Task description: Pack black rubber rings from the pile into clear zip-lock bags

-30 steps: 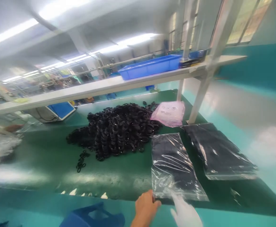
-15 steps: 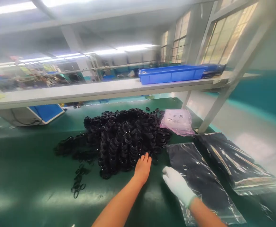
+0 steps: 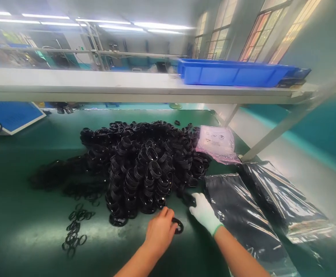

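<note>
A big heap of black rubber rings [image 3: 145, 165] lies in the middle of the green table [image 3: 18, 215]. My bare left hand [image 3: 160, 232] rests at the heap's near edge, its fingers closed on a small stack of black rings [image 3: 178, 226]. My right hand [image 3: 203, 212], in a white glove, reaches to the heap's right edge and its fingertips touch black rings [image 3: 188, 199] there. The glove's fingers are bent; whether they grip anything is unclear.
Two clear bags of black parts [image 3: 243, 215] [image 3: 283, 200] lie at the right. A pink bag [image 3: 218, 143] sits behind them. Loose rings [image 3: 74, 231] lie at the left. A grey shelf [image 3: 98, 86] overhead carries a blue tray [image 3: 231, 73]. A blue-topped machine [image 3: 9, 117] stands far left.
My left hand drew back from the heap to its near edge and closed on a few rings. My gloved right hand moved from the bag toward the heap. The view came closer.
</note>
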Demonstrator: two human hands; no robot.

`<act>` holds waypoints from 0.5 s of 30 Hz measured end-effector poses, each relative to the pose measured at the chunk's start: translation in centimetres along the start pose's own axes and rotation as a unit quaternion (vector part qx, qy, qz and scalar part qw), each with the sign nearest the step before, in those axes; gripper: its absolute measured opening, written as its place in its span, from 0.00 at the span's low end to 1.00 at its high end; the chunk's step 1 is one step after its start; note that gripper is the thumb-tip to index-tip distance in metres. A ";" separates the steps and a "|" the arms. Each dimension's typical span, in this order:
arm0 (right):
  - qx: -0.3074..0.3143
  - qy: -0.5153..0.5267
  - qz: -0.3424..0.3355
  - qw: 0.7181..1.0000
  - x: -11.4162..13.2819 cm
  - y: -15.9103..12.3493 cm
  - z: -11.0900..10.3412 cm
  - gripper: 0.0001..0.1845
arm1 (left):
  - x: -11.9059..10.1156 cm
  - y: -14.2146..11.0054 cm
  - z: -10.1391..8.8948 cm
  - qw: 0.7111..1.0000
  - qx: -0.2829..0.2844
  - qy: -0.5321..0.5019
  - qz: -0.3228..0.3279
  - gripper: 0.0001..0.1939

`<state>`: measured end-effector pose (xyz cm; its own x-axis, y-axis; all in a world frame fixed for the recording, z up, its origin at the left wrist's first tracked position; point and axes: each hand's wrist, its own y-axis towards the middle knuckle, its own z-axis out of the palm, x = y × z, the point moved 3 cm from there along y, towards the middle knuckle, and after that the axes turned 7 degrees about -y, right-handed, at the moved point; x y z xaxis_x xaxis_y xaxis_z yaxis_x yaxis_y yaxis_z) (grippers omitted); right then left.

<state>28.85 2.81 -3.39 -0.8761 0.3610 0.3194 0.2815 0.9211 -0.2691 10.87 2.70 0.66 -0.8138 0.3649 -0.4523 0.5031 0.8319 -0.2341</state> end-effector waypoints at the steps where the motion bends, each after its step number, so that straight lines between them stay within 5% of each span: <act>1: 0.015 0.009 -0.023 1.000 0.0 -0.7 -0.4 0.24 | -0.2 0.1 -0.7 1.000 -0.019 -0.021 -0.003 0.17; 4: 0.062 0.044 -0.104 0.992 0.4 -2.9 -2.2 0.23 | -1.4 1.1 -2.1 0.997 -0.035 -0.044 0.054 0.29; 8: 0.098 0.200 -0.131 0.966 0.9 -4.6 -4.0 0.23 | -2.2 1.9 -1.2 0.988 0.058 -0.134 0.044 0.18; 12: 0.112 0.444 -0.055 0.887 1.0 -5.8 -2.8 0.28 | -1.9 0.8 0.5 0.942 0.069 -0.326 -0.038 0.07; 15: 0.103 0.541 -0.068 0.832 2.0 -7.5 -1.3 0.24 | -2.0 -0.3 1.3 0.908 0.073 -0.411 -0.045 0.08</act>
<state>25.55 -3.17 0.43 0.0025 0.2778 0.9606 0.0379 0.9599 -0.2777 12.74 1.13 0.50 -0.3910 -0.1864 -0.9013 0.5276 0.7570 -0.3854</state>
